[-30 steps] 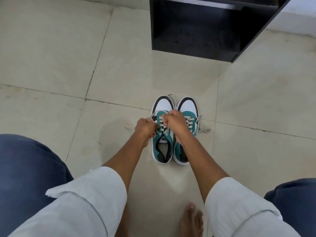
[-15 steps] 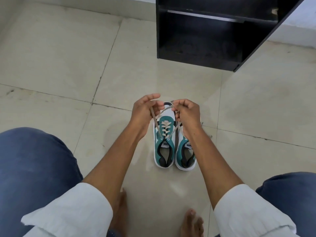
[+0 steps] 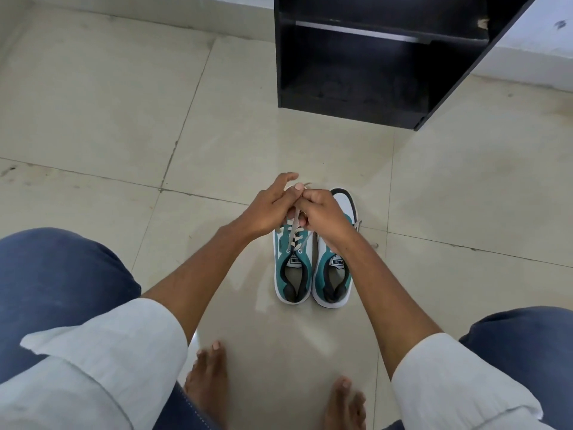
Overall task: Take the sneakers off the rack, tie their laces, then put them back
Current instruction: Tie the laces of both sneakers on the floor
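Observation:
Two teal-and-white sneakers stand side by side on the floor, toes pointing away from me. Over the toe of the left sneaker [image 3: 293, 268], my left hand [image 3: 269, 209] and my right hand [image 3: 322, 217] press together, each pinching the grey laces [image 3: 294, 232], which run taut up from the eyelets. Both hands hide the left sneaker's toe. The right sneaker [image 3: 333, 274] shows its white toe, and its loose lace end lies on the tile to its right.
A black rack [image 3: 366, 66] with an open lower shelf stands on the floor beyond the sneakers. My bare feet [image 3: 207, 380] rest on the tiles near me, my knees at both sides. Pale tile floor surrounds the sneakers.
My hands have lifted the left sneaker's laces from low over the tongue, then come together above the toe. The view has tilted, so more of the rack shows.

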